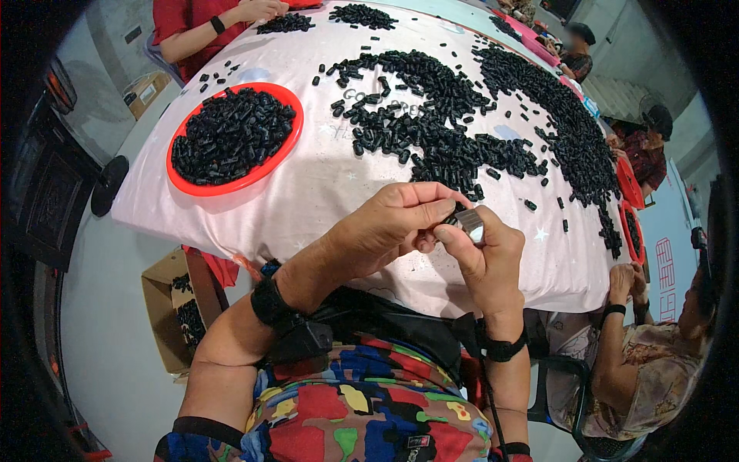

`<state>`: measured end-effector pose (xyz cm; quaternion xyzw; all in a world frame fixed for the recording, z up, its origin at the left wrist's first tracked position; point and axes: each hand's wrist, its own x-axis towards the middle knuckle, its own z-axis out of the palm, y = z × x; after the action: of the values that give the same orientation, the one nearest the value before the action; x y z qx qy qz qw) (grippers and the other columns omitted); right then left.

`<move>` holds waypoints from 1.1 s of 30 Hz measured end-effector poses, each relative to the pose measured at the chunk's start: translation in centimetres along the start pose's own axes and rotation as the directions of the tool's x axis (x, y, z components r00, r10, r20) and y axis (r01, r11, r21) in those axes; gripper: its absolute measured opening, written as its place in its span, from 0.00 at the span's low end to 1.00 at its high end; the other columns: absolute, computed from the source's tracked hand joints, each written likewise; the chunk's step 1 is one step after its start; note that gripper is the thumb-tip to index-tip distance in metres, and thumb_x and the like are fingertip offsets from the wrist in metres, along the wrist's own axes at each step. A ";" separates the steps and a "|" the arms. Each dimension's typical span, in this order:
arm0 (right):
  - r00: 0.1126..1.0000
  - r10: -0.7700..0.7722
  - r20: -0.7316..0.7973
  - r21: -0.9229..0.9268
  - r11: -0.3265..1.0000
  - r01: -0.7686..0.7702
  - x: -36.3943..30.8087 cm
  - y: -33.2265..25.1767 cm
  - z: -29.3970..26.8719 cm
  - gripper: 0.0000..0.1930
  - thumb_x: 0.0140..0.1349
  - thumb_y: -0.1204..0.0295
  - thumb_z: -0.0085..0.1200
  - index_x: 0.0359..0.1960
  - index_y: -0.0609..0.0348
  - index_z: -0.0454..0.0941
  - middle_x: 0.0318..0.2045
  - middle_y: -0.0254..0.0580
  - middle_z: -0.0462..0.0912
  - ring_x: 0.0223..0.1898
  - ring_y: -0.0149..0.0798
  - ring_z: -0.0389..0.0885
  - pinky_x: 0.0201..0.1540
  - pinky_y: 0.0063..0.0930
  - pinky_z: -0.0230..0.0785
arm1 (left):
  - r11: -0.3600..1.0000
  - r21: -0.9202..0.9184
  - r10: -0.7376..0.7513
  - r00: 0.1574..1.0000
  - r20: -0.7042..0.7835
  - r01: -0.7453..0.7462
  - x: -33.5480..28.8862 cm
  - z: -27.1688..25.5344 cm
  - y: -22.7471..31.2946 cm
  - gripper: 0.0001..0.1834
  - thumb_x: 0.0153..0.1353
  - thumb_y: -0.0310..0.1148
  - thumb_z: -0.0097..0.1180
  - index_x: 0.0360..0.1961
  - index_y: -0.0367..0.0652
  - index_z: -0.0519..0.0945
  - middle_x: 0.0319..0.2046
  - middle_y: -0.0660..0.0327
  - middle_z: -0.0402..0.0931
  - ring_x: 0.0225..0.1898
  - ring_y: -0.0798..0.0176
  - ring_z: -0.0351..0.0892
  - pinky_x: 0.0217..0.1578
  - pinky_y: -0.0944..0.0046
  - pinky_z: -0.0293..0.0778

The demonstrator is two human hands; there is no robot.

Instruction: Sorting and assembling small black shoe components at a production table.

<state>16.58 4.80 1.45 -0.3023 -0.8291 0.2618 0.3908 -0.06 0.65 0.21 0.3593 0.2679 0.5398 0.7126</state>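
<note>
Over the near edge of the table, my two hands meet at the fingertips. My left hand (389, 227) pinches a small black cylindrical piece (453, 219) that its fingers partly hide. Between the thumb and fingers of my right hand (494, 262) is a flat, grey metal blade-like piece (470, 221), right against the black piece. Just beyond my fingers, a large heap of similar black pieces (446, 165) spreads over the pale pink cloth (323, 208). To the left of it stands a round red basin (297, 138) filled with black pieces.
Another long heap of black pieces (577, 146) runs along the right side. A cardboard box (158, 308) with black pieces sits on the floor at left. Co-workers sit around: a red-sleeved arm (196, 46) at far left, a person's hands (627, 281) near a red basin (633, 231) at right.
</note>
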 end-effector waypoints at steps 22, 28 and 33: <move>0.994 -0.010 -0.111 0.185 0.982 0.031 0.3 -0.5 -0.4 0.10 0.56 0.74 0.59 0.39 0.63 0.77 0.27 0.34 0.81 0.25 0.21 0.74 0.25 0.17 0.65 | 1.000 -0.009 0.009 1.000 0.010 -0.009 -0.3 -0.1 0.6 0.15 0.66 0.36 0.49 0.50 0.40 0.71 0.32 0.69 0.71 0.28 0.78 0.68 0.28 0.79 0.63; 0.999 -0.042 -0.014 0.291 0.956 0.044 0.2 0.2 -0.2 0.10 0.57 0.78 0.56 0.41 0.64 0.77 0.29 0.35 0.81 0.28 0.22 0.74 0.31 0.15 0.65 | 0.999 -0.027 -0.020 1.000 0.012 0.020 -0.3 -0.1 0.6 0.15 0.66 0.37 0.49 0.49 0.40 0.71 0.33 0.67 0.70 0.30 0.77 0.68 0.29 0.78 0.64; 0.989 0.072 -0.130 0.274 0.961 -0.034 0.4 0.0 -0.1 0.07 0.57 0.75 0.59 0.37 0.63 0.78 0.27 0.33 0.80 0.28 0.20 0.73 0.30 0.13 0.63 | 0.992 -0.114 0.061 0.998 -0.004 -0.061 -0.3 0.2 0.8 0.14 0.66 0.34 0.50 0.49 0.39 0.71 0.34 0.68 0.70 0.33 0.77 0.67 0.35 0.77 0.66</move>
<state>16.41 5.09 1.72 -0.2856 -0.7479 0.3612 0.4781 -0.47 0.40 0.99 0.3259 0.2259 0.5759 0.7149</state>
